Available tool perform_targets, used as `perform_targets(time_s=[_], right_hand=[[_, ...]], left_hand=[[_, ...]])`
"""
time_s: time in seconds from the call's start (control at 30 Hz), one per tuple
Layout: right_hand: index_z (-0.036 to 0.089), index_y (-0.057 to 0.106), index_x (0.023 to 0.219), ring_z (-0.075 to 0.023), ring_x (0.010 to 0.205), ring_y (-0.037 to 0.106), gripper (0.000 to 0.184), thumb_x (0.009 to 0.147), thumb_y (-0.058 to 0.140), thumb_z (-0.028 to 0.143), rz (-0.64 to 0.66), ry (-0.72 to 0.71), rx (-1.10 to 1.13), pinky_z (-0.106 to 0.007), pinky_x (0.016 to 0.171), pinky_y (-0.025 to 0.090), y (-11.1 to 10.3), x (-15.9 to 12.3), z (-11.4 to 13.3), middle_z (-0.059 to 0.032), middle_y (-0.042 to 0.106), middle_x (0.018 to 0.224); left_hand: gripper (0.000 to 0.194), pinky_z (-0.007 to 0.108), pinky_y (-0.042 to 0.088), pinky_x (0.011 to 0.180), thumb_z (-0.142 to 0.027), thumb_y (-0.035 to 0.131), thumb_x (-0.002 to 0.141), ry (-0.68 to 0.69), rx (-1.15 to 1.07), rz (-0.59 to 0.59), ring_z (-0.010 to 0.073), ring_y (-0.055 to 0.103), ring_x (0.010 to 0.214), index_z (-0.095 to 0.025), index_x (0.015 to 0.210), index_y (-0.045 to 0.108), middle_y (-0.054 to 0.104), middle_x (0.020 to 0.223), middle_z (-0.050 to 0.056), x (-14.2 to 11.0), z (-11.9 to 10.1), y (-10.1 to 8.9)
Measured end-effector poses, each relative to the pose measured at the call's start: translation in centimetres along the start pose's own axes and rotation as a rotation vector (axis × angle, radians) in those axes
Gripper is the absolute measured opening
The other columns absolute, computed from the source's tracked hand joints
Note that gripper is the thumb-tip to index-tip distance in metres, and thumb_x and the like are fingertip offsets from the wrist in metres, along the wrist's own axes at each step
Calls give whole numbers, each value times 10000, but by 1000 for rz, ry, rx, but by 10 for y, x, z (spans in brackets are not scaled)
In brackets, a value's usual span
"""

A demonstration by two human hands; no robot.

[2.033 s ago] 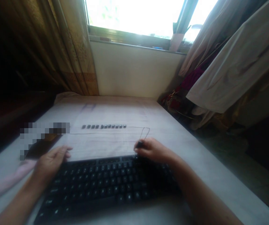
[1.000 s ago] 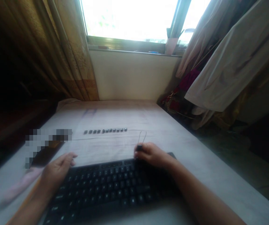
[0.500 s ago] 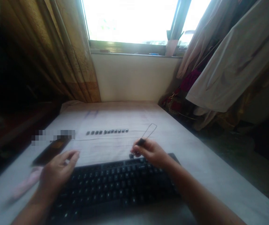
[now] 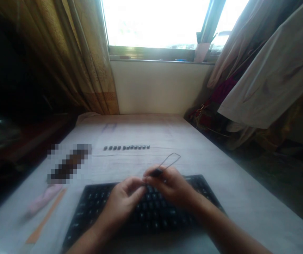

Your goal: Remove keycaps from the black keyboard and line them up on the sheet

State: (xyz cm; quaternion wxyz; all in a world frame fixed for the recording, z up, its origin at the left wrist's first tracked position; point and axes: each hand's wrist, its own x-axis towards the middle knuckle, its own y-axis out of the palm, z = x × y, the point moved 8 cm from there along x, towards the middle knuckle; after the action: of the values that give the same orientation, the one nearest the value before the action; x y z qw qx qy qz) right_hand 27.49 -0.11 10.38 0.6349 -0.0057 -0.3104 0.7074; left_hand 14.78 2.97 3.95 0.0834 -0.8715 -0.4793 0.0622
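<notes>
A black keyboard (image 4: 167, 212) lies on the white-covered table under both hands. My right hand (image 4: 174, 181) is closed around a wire keycap puller (image 4: 156, 172); its black handle is between the fingers and its wire loop points up and away to the right. My left hand (image 4: 127, 195) is pinched closed, its fingertips meeting those of my right hand above the upper middle of the keyboard. A small dark keycap seems to be between the fingertips, mostly hidden. Beyond the keyboard, several loose keycaps (image 4: 131, 147) stand in a row on the cloth.
On the left lie a pink cloth-like thing (image 4: 44, 199), an orange strip (image 4: 47, 217) and a pixel-blurred dark object (image 4: 69, 164). Past the table's far edge are a wall and window. Clothes (image 4: 262, 77) hang at the right, a gold curtain (image 4: 88, 63) at the left.
My left hand has moved right from beside the keyboard's left end to meet my right hand, uncovering the orange strip. The keycap puller stays in my right hand; the view has shifted slightly left.
</notes>
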Motion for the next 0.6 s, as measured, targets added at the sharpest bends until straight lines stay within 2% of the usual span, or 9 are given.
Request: perform_targets(time_s=[0.07,0.13,0.23,0.3,0.37,0.5,0.6], right_hand=[[188,657,884,-144,690,655,124,898,557,259,-11,-34,-16,-257,662,524,3,-1,2,-17,694,743],[187,650,908,-151,727,673,109,899,549,228,-38,-83,-43,-265,690,533,5,-2,3,-31,710,784],[199,624,976,-167,865,679,135,914,506,174,-103,-196,-101,-293,795,534,6,-4,8,-55,722,916],[209,602,996,-166,904,666,171,923,463,142,-141,-251,-136,-301,827,524,4,-5,11,-57,711,954],[206,589,935,-163,833,650,173,913,440,121,-147,-243,-178,-291,770,520,2,-5,12,-50,691,884],[195,564,781,-145,657,572,170,854,441,101,-88,-176,-234,-258,628,475,3,-3,9,-23,614,714],[187,616,835,-138,641,571,73,810,557,153,-42,-144,-248,-243,605,461,7,-3,4,-16,627,730]], left_hand=[[277,340,499,828,-468,668,739,-58,-85,4,222,670,868,-211,843,677,736,857,44,-1,4,1],[306,283,494,708,-457,696,706,-136,-127,-12,178,641,767,-184,842,668,708,804,25,-2,10,0],[367,198,366,468,-465,718,659,-276,-143,-29,103,526,564,-167,865,663,633,684,-18,-5,22,0],[396,183,288,406,-471,728,634,-350,-157,-30,79,460,487,-163,872,655,580,609,-44,-6,27,1],[411,174,268,389,-461,748,608,-381,-200,-43,76,466,484,-162,872,647,581,613,-44,-7,28,1],[457,157,264,383,-438,793,563,-390,-306,-88,94,548,583,-165,899,647,662,798,12,-7,28,-3],[453,156,270,383,-450,791,590,-353,-285,-78,95,546,584,-166,919,663,664,787,10,-6,28,-6]])
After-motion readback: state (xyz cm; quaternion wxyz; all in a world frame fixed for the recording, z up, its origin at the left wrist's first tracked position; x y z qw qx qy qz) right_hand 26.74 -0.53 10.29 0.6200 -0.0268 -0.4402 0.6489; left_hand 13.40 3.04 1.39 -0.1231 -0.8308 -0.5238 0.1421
